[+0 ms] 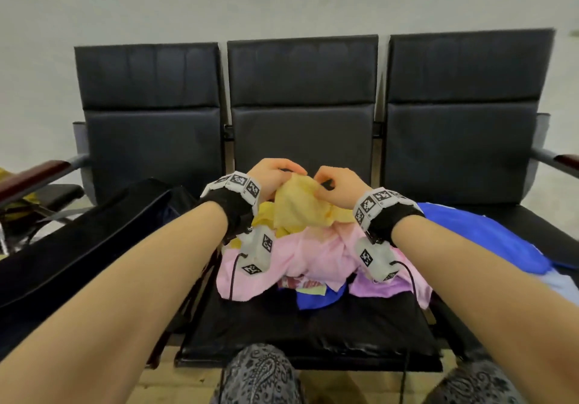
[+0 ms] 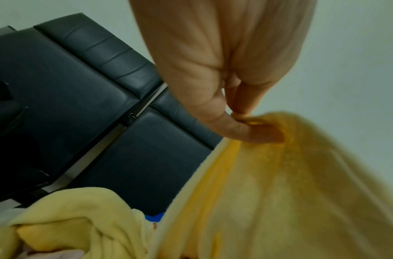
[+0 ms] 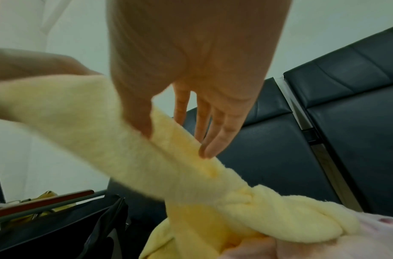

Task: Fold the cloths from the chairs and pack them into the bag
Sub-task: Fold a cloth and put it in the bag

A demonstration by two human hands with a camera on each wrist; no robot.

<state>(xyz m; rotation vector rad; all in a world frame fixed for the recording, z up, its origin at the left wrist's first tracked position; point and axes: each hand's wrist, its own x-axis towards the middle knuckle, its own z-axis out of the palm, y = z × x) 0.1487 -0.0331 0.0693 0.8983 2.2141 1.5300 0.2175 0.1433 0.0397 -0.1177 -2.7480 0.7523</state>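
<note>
A yellow fleece cloth (image 1: 297, 206) is lifted above a heap of cloths on the middle black chair (image 1: 313, 334). My left hand (image 1: 275, 173) pinches its top edge between thumb and fingers; in the left wrist view the left hand (image 2: 246, 121) shows the thumb pressed into the yellow cloth (image 2: 268, 192). My right hand (image 1: 336, 184) grips the same edge close beside it; in the right wrist view the right hand (image 3: 175, 135) holds the yellow cloth (image 3: 124, 140) with thumb against fingers. A pink cloth (image 1: 300, 256) lies under it. The black bag (image 1: 78, 247) lies on the left chair.
A blue cloth (image 1: 476, 237) is spread on the right chair. Small blue, purple and patterned cloths (image 1: 316, 291) peek out beneath the pink one. Wooden armrests (image 1: 34, 181) flank the row, and a pale wall stands behind. My patterned trouser knees (image 1: 260, 375) are at the seat's front edge.
</note>
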